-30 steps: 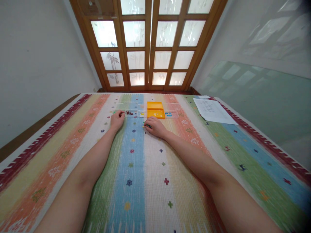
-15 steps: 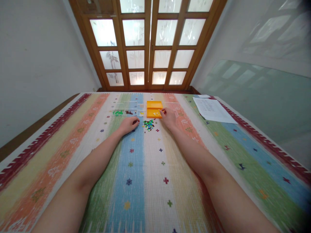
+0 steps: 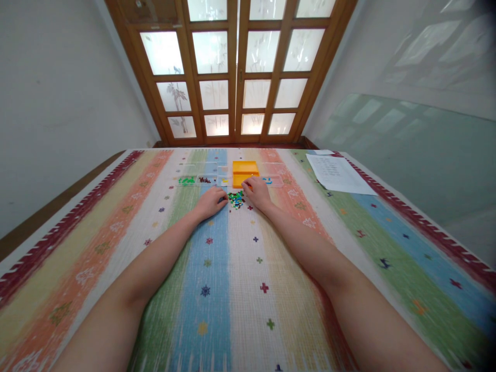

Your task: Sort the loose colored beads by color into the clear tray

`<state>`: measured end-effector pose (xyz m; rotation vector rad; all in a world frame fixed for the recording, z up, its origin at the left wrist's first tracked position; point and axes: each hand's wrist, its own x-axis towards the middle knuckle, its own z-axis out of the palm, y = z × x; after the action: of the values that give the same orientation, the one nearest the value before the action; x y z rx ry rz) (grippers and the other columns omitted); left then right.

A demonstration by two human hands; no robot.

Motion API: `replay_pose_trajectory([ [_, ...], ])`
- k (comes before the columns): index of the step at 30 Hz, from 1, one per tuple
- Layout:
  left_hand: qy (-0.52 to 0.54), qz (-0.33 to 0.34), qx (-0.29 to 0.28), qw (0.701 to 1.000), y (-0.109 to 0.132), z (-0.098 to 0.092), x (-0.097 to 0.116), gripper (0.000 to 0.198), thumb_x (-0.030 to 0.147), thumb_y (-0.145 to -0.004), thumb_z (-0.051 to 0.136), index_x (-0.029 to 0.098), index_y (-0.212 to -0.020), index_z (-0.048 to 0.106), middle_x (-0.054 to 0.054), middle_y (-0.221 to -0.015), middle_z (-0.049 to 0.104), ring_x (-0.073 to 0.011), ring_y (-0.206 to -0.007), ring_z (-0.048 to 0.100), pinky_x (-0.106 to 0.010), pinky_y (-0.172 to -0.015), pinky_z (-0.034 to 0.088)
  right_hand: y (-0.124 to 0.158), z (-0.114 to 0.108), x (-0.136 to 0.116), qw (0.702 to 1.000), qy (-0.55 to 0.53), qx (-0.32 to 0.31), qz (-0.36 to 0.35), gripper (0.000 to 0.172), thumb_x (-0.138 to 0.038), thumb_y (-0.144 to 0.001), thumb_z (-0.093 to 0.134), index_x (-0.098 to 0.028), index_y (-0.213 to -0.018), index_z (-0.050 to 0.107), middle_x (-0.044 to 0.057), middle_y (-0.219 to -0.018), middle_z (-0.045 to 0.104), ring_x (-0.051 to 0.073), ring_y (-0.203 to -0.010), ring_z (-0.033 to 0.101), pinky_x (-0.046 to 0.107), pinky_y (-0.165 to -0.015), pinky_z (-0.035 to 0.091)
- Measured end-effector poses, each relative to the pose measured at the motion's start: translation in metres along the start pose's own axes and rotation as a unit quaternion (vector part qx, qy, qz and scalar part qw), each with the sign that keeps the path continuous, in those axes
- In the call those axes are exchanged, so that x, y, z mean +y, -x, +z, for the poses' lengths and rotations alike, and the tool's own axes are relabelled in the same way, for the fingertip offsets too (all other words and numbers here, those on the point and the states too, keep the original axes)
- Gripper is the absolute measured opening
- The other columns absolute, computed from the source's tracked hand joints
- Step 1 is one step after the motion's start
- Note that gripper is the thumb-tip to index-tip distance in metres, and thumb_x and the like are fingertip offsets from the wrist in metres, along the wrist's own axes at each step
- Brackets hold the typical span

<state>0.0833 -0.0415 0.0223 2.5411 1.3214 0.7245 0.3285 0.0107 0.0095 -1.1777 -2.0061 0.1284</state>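
A small pile of mixed little coloured pieces [image 3: 236, 199], green, blue, yellow, white and dark red, lies on the striped cloth between my hands. My left hand [image 3: 212, 202] rests at the pile's left edge, its fingers curled in and the tips close together. From the upper right, my right hand [image 3: 257, 191] hovers over the near edge of the orange box [image 3: 245, 167], fingers bent and drawn together just above the pile. Whatever either hand pinches is too small to make out. My right hand hides part of the box's near half.
Left of the box stand clear boxes with green pieces [image 3: 186, 181], dark red pieces [image 3: 204, 180] and yellow pieces [image 3: 225, 181]. A clear box with blue pieces [image 3: 267, 181] is on the right. A printed paper sheet [image 3: 338, 174] lies farther right.
My right hand has moved left and slightly nearer, from the orange box towards the pile, uncovering the blue pieces. My left hand has shifted right to the pile's edge.
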Motion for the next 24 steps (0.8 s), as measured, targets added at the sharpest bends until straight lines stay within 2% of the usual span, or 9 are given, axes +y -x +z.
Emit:
replay_pose_trajectory([
  [5,0.077,-0.108,0.052,0.990,0.000,-0.001,-0.006,0.013,0.031,-0.094,0.061,0.023,-0.097,0.071,-0.005,-0.087,0.073,-0.0231,-0.078,0.065,-0.037,-0.076,0.049,0.000,0.003,-0.002,1.000,-0.006,-0.020,-0.015,0.025,-0.032,-0.101,0.055,-0.022,-0.085,0.071,0.009,-0.089,0.069,0.026,-0.089,0.059,0.039,-0.084,0.044],
  [14,0.191,-0.152,0.106,0.964,-0.007,0.007,-0.026,0.015,0.033,-0.092,0.061,0.021,-0.097,0.069,-0.003,-0.086,0.069,-0.0188,-0.075,0.061,-0.032,-0.073,0.048,0.000,0.003,-0.005,0.999,0.006,-0.029,-0.022,0.025,-0.029,-0.102,0.055,-0.021,-0.086,0.072,0.008,-0.089,0.070,0.024,-0.089,0.059,0.037,-0.083,0.042],
  [16,0.235,-0.167,0.125,0.949,-0.012,0.009,-0.030,0.017,0.035,-0.091,0.062,0.020,-0.097,0.070,-0.002,-0.083,0.068,-0.0177,-0.073,0.061,-0.030,-0.070,0.048,0.000,0.004,-0.006,0.999,0.009,-0.032,-0.026,0.025,-0.028,-0.102,0.056,-0.020,-0.085,0.072,0.008,-0.089,0.070,0.023,-0.089,0.058,0.036,-0.083,0.042],
  [20,0.335,-0.222,0.168,0.900,-0.020,0.008,-0.038,0.024,0.039,-0.084,0.070,0.020,-0.098,0.072,-0.002,-0.082,0.069,-0.0144,-0.068,0.059,-0.026,-0.064,0.047,0.000,0.004,-0.007,0.998,0.015,-0.043,-0.033,0.025,-0.026,-0.102,0.055,-0.020,-0.085,0.072,0.008,-0.090,0.070,0.023,-0.090,0.058,0.035,-0.084,0.041],
  [24,0.393,-0.255,0.161,0.869,-0.024,-0.001,-0.046,0.030,0.034,-0.078,0.075,0.018,-0.103,0.075,-0.003,-0.085,0.073,-0.0116,-0.065,0.058,-0.023,-0.060,0.044,0.001,0.004,-0.007,0.998,0.015,-0.054,-0.033,0.025,-0.027,-0.103,0.055,-0.020,-0.087,0.073,0.009,-0.092,0.071,0.023,-0.091,0.059,0.036,-0.084,0.040],
])
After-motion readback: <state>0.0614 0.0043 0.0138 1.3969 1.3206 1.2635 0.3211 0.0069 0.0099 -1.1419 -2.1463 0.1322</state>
